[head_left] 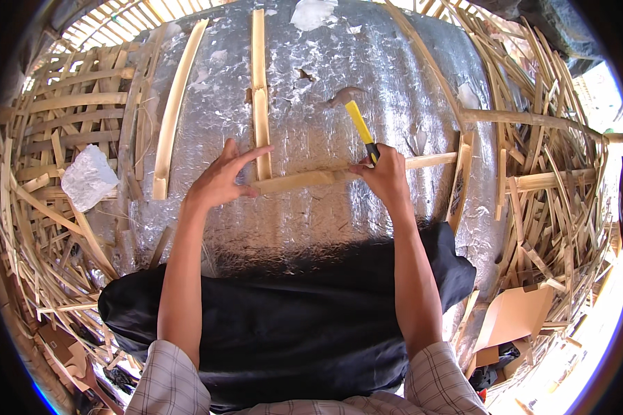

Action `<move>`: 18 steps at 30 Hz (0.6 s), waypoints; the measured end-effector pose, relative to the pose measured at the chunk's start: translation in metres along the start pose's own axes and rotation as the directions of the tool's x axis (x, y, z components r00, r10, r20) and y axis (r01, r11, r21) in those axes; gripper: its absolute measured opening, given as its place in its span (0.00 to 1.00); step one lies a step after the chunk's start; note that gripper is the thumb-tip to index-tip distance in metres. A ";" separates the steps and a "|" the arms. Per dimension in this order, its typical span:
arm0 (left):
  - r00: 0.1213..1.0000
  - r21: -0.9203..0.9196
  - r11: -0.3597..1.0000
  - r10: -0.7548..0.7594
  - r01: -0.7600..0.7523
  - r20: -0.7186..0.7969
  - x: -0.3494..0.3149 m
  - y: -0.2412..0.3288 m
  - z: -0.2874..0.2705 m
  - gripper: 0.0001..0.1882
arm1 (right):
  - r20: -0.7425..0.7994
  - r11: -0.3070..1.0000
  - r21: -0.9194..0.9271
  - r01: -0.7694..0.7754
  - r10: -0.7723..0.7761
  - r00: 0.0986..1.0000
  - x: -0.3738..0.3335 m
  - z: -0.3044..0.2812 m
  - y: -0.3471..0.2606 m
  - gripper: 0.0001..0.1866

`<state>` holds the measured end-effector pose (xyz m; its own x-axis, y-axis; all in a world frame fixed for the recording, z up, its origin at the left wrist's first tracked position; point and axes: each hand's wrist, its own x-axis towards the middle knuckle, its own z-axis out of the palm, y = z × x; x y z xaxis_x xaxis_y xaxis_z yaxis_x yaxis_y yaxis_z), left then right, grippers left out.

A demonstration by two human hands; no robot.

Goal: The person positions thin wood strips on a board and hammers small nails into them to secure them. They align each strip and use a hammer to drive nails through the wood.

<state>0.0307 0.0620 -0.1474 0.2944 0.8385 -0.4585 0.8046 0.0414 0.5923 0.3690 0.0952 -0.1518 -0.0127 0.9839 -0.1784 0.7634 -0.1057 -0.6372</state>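
A bamboo strip (304,181) lies crosswise before me on a silvery foil sheet. My right hand (386,173) is closed around the dark grip of a claw hammer (357,119) with a yellow-and-black handle. Its thumb and fingertips also meet the strip, though whether they pinch it I cannot tell. At the strip's left end, my left hand (221,178) has its fingers spread, holding nothing, with the thumb close to that end. Just beyond the strip, a split bamboo piece (259,104) runs away from me. Another bamboo length (178,111) lies farther left.
Woven bamboo lattice (83,114) and a white chunk (90,177) are at left. Many loose bamboo slats (554,228) crowd the right side, near an open cardboard box (512,315). Black cloth (291,311) covers my lap. The foil (394,69) is torn in places.
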 end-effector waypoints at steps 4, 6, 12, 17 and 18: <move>0.998 -0.003 1.000 -0.005 0.005 -0.065 0.003 -0.006 0.008 0.54 | 0.023 0.999 0.025 -0.045 0.045 0.999 -0.006 -0.005 0.001 0.19; 0.998 -0.017 1.000 -0.026 0.025 -0.053 0.003 -0.006 0.006 0.52 | 0.045 0.993 -0.069 -0.099 0.102 0.994 -0.017 -0.010 -0.001 0.18; 0.999 0.000 1.000 -0.003 0.003 -0.042 0.001 -0.006 0.000 0.49 | -0.039 0.996 -0.082 -0.030 0.027 0.999 -0.015 -0.010 0.013 0.18; 1.000 -0.029 1.000 0.000 0.000 -0.024 0.007 -0.012 0.004 0.51 | 0.016 0.999 0.055 -0.002 0.001 1.000 0.002 -0.005 0.018 0.19; 1.000 -0.030 0.999 0.011 -0.012 -0.024 0.007 -0.014 0.003 0.51 | 0.042 0.996 0.089 -0.004 0.000 0.999 0.004 -0.004 0.017 0.18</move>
<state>0.0231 0.0653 -0.1613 0.2912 0.8515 -0.4360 0.7854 0.0474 0.6171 0.3849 0.0981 -0.1603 -0.0399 0.9768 -0.2102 0.7030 -0.1220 -0.7007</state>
